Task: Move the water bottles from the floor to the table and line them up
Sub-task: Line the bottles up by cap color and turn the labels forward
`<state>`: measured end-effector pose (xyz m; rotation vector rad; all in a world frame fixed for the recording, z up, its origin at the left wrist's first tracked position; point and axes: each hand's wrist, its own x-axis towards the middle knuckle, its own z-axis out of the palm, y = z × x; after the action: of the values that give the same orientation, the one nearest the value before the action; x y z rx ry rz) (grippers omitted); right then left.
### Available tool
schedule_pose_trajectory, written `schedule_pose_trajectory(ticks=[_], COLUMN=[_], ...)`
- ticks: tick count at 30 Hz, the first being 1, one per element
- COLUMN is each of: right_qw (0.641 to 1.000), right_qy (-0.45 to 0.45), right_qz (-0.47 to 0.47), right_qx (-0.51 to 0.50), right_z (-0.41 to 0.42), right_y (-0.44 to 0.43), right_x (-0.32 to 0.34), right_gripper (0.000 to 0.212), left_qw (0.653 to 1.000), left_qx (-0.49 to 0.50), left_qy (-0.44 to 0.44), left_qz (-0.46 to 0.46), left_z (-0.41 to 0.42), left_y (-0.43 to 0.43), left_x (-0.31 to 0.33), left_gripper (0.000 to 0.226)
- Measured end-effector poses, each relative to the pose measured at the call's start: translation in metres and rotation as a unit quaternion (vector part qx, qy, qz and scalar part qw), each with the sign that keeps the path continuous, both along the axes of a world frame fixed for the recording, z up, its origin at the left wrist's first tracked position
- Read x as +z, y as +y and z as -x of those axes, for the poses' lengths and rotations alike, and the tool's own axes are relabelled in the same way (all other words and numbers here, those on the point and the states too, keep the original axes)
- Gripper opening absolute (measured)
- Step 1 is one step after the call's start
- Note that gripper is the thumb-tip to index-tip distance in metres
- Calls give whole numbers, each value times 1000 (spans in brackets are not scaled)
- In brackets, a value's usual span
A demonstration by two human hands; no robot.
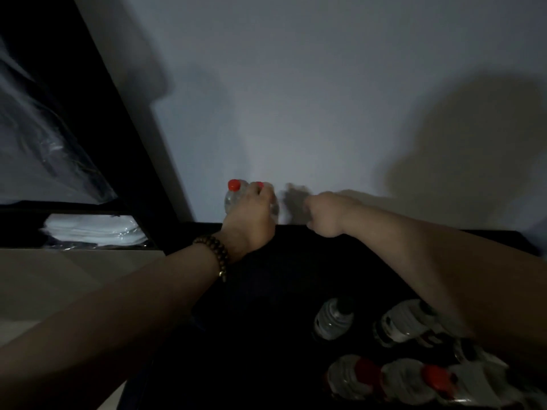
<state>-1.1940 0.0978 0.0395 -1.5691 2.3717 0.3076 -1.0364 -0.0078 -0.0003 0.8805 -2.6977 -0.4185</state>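
At the far edge of the tabletop, hard against the wall, the left hand holds two bottles upright. Its fingers are curled over their shoulders just below the red caps, pinching both bottles together. A bead bracelet sits on that wrist.

The right hand is just beside it, apart from the bottles. Its fingers look curled under with nothing seen in them, though the view is dim and blurred.

Other bottles stand in a cluster at lower right, partly under the right forearm. Whether they rest on the tabletop or lower down cannot be told.

Handling assessment: the bottles are clear plastic and appear full, so moderately heavy for their size. Thin walls would give under a hard squeeze and may be slick. The neck below the cap is the stiffest hold for lifting. For setting one down and nudging it into line, a grip round the body gives better control. Two in one hand risks one slipping or tipping on release.
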Motion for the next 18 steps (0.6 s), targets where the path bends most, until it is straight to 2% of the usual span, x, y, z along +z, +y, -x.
schedule_pose_trajectory(ticks=[3, 7, 15, 18], right_qw=[999, 997, 993, 991], right_qy=[-6, -20, -46, -52], right_qz=[-20, -27, -44, -52], right_qx=[30, 64, 100, 110], right_z=[5, 7, 10, 8], right_y=[41, 102, 181, 195], right_x=[10, 20, 18, 15], right_gripper=[39, 37, 33, 35], left_qw=[998, 994, 989, 979], left_qx=[-38, -33, -44, -90], left_qy=[-46, -66, -116, -163], left_qz=[-35, -76, -83, -82], left_z=[2, 3, 4, 4], left_y=[44, 105, 186, 199], left_x=[6, 21, 32, 32], left_gripper=[35, 27, 19, 13])
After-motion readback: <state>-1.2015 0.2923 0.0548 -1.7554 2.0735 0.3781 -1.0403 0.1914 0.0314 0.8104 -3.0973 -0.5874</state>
